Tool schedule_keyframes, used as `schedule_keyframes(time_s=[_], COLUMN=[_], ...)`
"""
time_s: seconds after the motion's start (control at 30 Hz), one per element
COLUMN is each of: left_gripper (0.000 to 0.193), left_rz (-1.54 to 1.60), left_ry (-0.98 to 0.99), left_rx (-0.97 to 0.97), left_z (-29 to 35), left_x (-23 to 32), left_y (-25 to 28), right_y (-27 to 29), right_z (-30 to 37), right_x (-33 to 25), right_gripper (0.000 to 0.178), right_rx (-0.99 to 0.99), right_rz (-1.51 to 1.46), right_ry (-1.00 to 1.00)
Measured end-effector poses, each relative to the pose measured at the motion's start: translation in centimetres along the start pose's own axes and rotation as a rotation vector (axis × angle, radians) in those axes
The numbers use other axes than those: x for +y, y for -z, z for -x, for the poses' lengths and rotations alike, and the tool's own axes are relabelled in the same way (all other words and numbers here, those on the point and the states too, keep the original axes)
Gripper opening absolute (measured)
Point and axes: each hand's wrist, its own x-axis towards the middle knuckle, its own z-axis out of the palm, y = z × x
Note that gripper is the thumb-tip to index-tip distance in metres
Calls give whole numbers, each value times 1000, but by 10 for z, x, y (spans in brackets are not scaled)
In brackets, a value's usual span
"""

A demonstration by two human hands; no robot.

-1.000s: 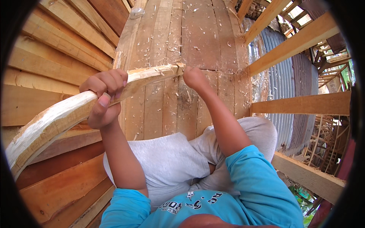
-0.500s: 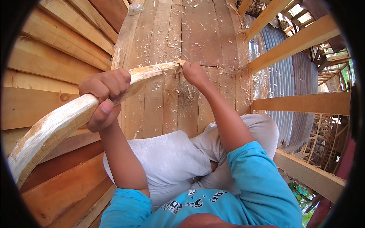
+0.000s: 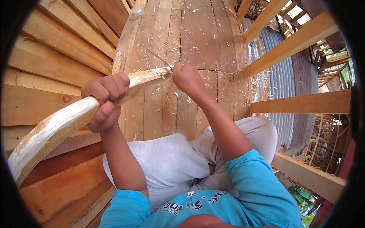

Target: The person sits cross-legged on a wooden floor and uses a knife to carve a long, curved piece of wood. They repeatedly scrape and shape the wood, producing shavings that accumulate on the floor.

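A long curved piece of pale, roughly carved wood [image 3: 62, 118] runs from the lower left up to the middle of the floor. My left hand [image 3: 106, 97] is wrapped round it near its middle, thumb on the near side. At its far end my right hand [image 3: 187, 79] is closed in a fist on a knife [image 3: 159, 57]. Only the thin blade shows, slanting up and left from the fist; the handle is hidden. The fist is close beside the tip of the wood, where the surface is rough and splintered.
Wood shavings lie scattered over the plank floor [image 3: 197, 34]. A small clear object [image 3: 136, 14] rests at the far left. Stacked boards [image 3: 49, 60] form the left side. Wooden rails [image 3: 300, 103] stand to the right, with corrugated metal sheets [image 3: 281, 76] beyond them.
My right hand has shifted a little left and down along the tip of the wood. The knife blade shows more plainly now. My left hand keeps its grip, nearly still.
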Motion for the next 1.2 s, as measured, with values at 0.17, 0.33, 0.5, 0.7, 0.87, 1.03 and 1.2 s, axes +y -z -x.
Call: schedule_keyframes(time_s=[0.17,0.33,0.5,0.7,0.87,1.03,1.2], left_gripper=[25,24,24,26,21,24,23], left_rz=[-6,-12,-21,-31,-4,-27,-15], left_ry=[-11,-6,-5,26,-10,-7,-13], left_rx=[-35,4,-14,25,-14,23,20], left_z=[-5,-1,-6,-3,-1,-4,-2], left_x=[-1,0,-1,1,3,0,2], left_y=[-2,4,0,-5,1,-2,-2], right_y=[-8,-2,-6,-8,-11,-26,-31], right_z=[-26,-24,-27,-29,-29,-42,-45], right_x=[28,15,26,35,28,51,57], right_gripper=[54,54,52,52,52,54,54], right_rx=[80,17,112,103,140,324,514], right_rz=[-1,58,76,78,149,231,454], right_ry=[-72,-61,-66,-69,-46,25,142])
